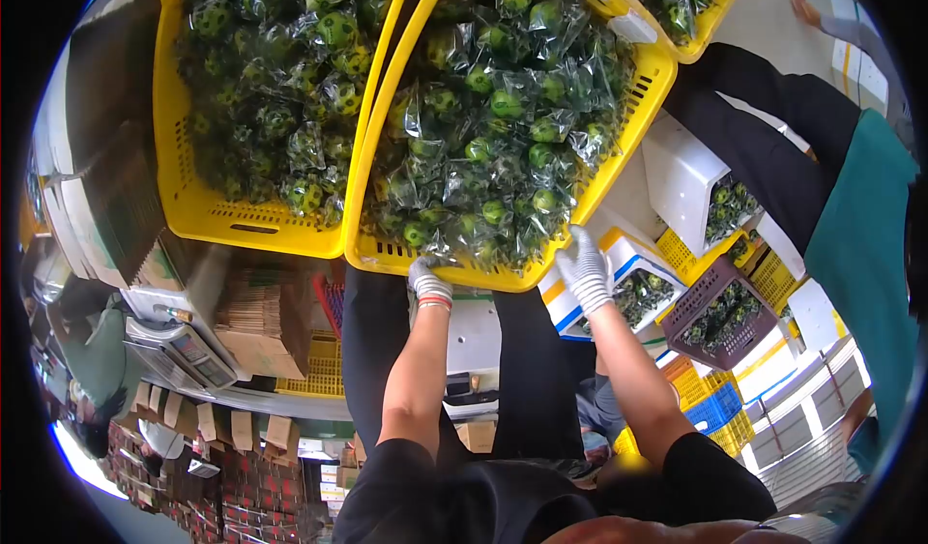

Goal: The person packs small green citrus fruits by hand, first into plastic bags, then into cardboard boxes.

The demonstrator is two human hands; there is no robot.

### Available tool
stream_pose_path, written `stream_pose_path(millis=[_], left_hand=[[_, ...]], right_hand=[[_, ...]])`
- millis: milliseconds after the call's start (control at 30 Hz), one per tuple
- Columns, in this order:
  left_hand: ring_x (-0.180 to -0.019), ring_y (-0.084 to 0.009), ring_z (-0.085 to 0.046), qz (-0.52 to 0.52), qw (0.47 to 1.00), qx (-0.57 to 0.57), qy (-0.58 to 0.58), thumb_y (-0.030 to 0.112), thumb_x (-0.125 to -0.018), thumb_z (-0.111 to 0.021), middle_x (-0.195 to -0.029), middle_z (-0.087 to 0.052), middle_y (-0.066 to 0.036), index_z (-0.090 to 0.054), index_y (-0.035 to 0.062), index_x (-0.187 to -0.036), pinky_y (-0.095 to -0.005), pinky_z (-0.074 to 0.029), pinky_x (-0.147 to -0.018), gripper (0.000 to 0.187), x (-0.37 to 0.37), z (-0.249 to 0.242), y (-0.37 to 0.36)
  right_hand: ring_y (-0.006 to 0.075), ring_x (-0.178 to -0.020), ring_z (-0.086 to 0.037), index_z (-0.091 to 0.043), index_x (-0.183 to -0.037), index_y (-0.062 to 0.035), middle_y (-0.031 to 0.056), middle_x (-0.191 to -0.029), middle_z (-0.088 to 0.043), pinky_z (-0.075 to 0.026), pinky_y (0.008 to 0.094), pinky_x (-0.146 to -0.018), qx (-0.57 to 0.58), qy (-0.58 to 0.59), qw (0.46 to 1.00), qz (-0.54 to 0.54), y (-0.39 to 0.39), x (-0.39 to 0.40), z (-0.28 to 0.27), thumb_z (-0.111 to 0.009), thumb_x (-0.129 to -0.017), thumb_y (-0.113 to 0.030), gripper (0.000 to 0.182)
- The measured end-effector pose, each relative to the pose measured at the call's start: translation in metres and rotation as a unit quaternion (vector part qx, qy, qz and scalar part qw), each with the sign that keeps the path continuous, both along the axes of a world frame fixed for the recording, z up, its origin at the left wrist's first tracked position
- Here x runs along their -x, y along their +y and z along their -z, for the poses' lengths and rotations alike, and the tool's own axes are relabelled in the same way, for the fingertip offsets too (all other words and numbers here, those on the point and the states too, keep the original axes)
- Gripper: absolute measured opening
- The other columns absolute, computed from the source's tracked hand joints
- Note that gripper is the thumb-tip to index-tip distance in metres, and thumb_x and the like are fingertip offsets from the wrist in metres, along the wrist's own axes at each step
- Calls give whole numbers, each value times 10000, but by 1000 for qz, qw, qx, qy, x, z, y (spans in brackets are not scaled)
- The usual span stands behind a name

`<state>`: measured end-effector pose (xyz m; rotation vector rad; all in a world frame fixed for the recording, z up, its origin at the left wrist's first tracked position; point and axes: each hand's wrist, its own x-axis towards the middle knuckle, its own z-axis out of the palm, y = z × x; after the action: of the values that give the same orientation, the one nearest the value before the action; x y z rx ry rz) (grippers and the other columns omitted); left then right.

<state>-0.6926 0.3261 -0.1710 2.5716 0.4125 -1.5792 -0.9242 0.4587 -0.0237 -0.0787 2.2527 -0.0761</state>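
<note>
A large yellow crate [641,112] is full of green round produce wrapped in clear plastic [506,104]. At its near rim, my gloved left hand [430,283] is closed on the edge, its fingers partly hidden by the crate. My gloved right hand [583,265] grips the same crate at its near right corner. Directly left of it, touching or nearly so, stands a second yellow crate [249,230] with the same wrapped produce.
A co-worker in a teal top [863,244] stands at the right, near white boxes [683,176] and a brown crate [723,314]. Stacked cardboard [261,322] and a scale-like device [188,351] lie at the left. Another person [108,355] is at the far left.
</note>
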Motion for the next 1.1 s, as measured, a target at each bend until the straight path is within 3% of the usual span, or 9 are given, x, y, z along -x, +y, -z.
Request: stream_pose_path(millis=[167, 233, 433, 633, 667, 800, 900, 1000, 1100], left_hand=[[-718, -361, -587, -15, 1000, -22, 2, 2, -687, -527, -900, -598, -183, -570, -34, -909, -554, -490, -735, 229, 9, -9, -8], [-612, -264, -509, 31, 998, -46, -2, 55, -654, -471, -678, -531, -73, -508, 53, -754, -494, -474, -667, 106, 23, -19, -17], [-938, -333, -579, 45, 990, -86, 103, 174, -816, -512, -1050, -603, -148, -561, 36, -1044, -566, -438, -853, 271, -17, 11, -9], [-1151, -343, -433, 173, 947, -182, 200, 348, -820, -569, -1336, -418, -143, -436, 147, -1267, -524, -313, -967, 508, -19, -58, -90], [-1107, -363, -438, 199, 943, -165, 211, 335, -822, -574, -1254, -454, -153, -430, 160, -1276, -518, -332, -952, 508, -11, -79, -108], [-598, -129, -401, 234, 928, -91, 275, 250, -825, -547, -737, -463, 41, -504, 206, -881, -380, -407, -686, 84, -34, -87, -155], [-951, -257, -564, 453, 875, -121, 122, 304, -744, -635, -1082, -567, -103, -477, 104, -1206, -474, -408, -894, 527, -22, -83, -167], [-1304, -411, -298, 694, 713, -71, -71, 429, -626, -715, -1412, -188, -340, -147, 75, -1444, -437, -319, -1039, 1056, 19, -72, -176], [-1313, -546, -159, 735, 635, -105, -214, 458, -651, -687, -1387, -62, -435, -109, 105, -1463, -498, -231, -1074, 1058, 67, -60, -172]], right_hand=[[368, -1101, -489, -388, -1273, -119, 196, -1200, -476, -412, 422, -925, 22, 23, 997, 67, -2, -51, 55, -681, -682, -229, 668], [366, -1099, -491, -386, -1277, -118, 192, -1187, -479, -411, 417, -930, 22, -14, 994, 108, -18, -54, 56, -677, -691, -225, 663], [339, -1097, -534, -433, -1249, -67, 206, -1202, -525, -429, 385, -933, 91, -61, 993, 41, -45, -73, 11, -659, -737, -156, 566], [288, -1113, -552, -477, -1219, -14, 179, -1171, -575, -425, 356, -955, 28, -126, 986, 108, -55, -127, -41, -669, -760, -132, 512], [313, -1069, -568, -502, -1216, -62, 207, -1152, -577, -435, 372, -938, 65, -106, 984, 131, -59, -137, -41, -651, -745, -220, 518], [340, -1069, -556, -527, -1168, -42, 215, -1148, -574, -422, 379, -934, 66, -116, 980, 151, -92, -150, -24, -608, -726, -281, 509], [363, -1116, -510, -484, -1216, -104, 211, -1217, -508, -405, 397, -955, 58, -95, 990, 82, -134, -132, -31, -634, -708, -260, 553], [384, -1156, -434, -392, -1282, -162, 184, -1290, -346, -384, 416, -972, 18, 22, 997, 75, -158, -93, -14, -697, -636, -201, 715], [433, -1245, -339, -307, -1353, -241, 206, -1385, -258, -343, 445, -1036, -75, 115, 985, 106, -180, -18, 28, -773, -592, -262, 893]])
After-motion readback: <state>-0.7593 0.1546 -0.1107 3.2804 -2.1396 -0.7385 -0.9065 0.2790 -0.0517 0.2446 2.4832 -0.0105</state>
